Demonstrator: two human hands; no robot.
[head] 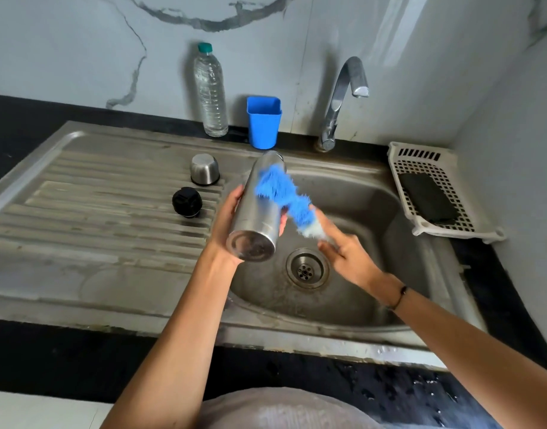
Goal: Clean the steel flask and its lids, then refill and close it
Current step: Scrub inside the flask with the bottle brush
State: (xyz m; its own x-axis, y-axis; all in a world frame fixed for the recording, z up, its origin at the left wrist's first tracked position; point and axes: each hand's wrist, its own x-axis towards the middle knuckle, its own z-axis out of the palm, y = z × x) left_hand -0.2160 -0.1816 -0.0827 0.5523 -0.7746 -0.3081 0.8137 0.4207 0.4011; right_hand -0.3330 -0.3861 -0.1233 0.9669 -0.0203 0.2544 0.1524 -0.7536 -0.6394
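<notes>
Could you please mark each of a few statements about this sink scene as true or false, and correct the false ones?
1. The left hand holds the steel flask tilted over the sink. True.
2. The right hand holds a blue brush against the flask. True.
3. The black lid is screwed onto the flask. False: it sits on the draining board, apart from the flask.
4. The steel cup lid lies in the white basket. False: it stands upside down on the draining board; the basket holds a dark scrub pad.
5. Water is pouring from the tap. False: no stream shows.
</notes>
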